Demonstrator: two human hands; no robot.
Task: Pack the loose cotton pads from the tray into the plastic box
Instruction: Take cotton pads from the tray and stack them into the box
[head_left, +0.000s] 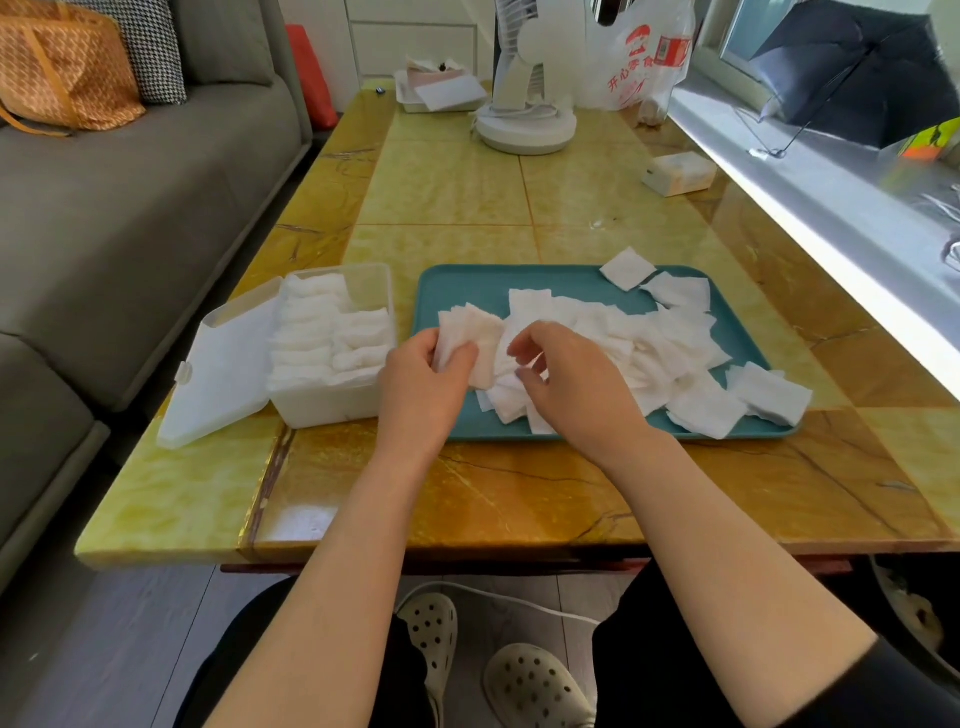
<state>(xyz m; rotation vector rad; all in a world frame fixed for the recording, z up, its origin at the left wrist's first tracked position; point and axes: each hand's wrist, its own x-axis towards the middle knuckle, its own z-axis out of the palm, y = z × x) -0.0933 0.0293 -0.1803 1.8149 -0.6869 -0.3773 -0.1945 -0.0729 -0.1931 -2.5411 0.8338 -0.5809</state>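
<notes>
A teal tray (457, 286) lies on the table with several loose white cotton pads (670, 338) piled across it. Left of the tray stands a clear plastic box (332, 402), its lid (218, 374) hanging open to the left, with rows of pads packed inside. My left hand (421, 384) grips a small stack of pads (470, 332) above the tray's left end. My right hand (566, 379) hovers beside it with curled fingers, pinching a pad at the edge of the pile.
The yellow marble table (467, 192) carries a white fan base (524, 130), a flat box with papers (441, 93), a plastic bag (639, 57) and a small carton (678, 174) at the far end. A grey sofa (130, 208) runs along the left. A windowsill lies right.
</notes>
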